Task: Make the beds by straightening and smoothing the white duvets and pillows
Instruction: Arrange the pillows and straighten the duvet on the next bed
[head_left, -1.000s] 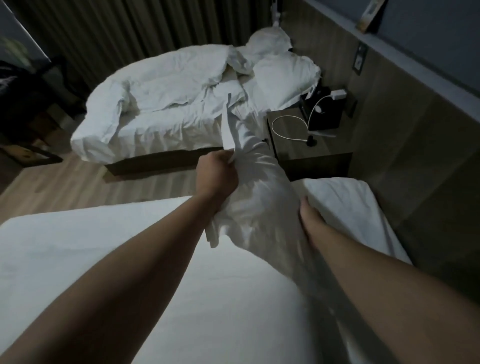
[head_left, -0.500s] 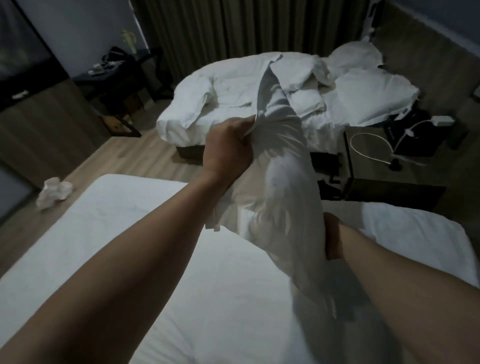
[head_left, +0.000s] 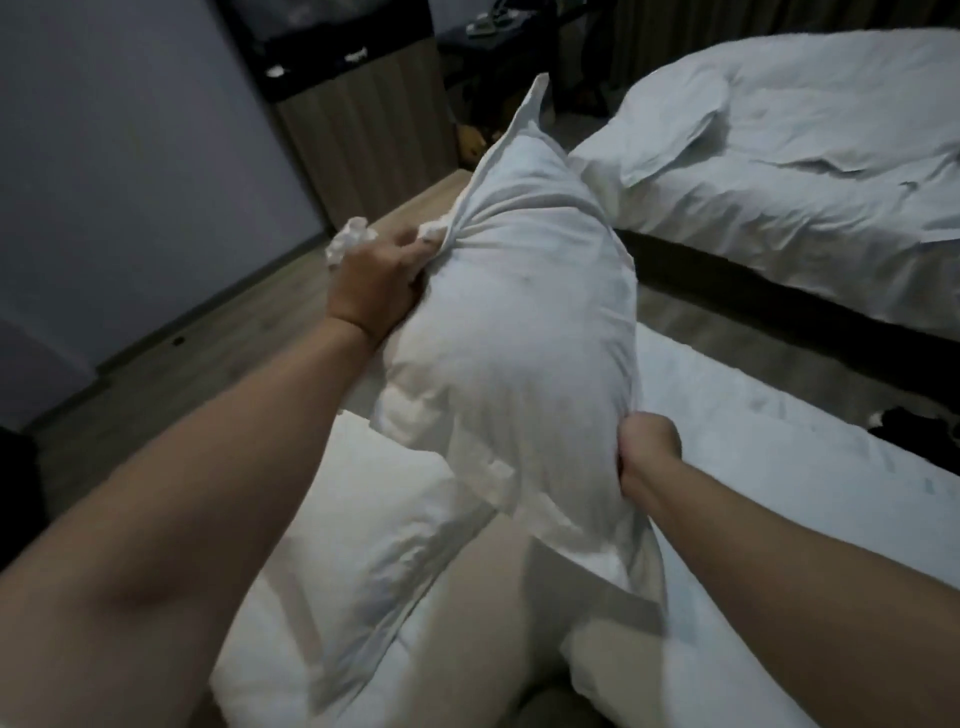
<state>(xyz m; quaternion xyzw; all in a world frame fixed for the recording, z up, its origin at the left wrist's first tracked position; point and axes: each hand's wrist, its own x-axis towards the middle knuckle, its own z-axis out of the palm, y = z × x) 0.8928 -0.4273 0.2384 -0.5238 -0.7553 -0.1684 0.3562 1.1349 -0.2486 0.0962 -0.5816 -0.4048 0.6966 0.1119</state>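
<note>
Currently, a plain grey wall (head_left: 130, 156) fills the left of the head view, and a wooden plank floor (head_left: 208, 358) runs along its foot. A wood-fronted cabinet with a dark top (head_left: 358, 124) stands beyond, near the top centre. A small crumpled white wad (head_left: 349, 240) lies on the floor; whether it is paper or cloth cannot be told.

The left hand (head_left: 374, 283) is raised just in front of that wad. Its fingers (head_left: 415, 245) are curled tightly and bunch the fabric at the upper left edge of a plump white pillow in a wrinkled cotton case (head_left: 519, 338). The pillow is held in the air above the near bed, standing on end and tilted, with one pointed corner uppermost. It lies between the two hands, and both hands touch it.

The right hand (head_left: 649, 449) is clenched as a fist on the lower right edge of the pillow. Its fingers are tucked into the fabric and hidden.

Below the held pillow, a second flat white pillow (head_left: 374, 519) rests on the near bed with a smooth white sheet (head_left: 779, 441). To the right, across a strip of floor, a second bed on a dark base (head_left: 779, 312) carries a rumpled white duvet (head_left: 805, 171), creased and folded over at its near corner.
</note>
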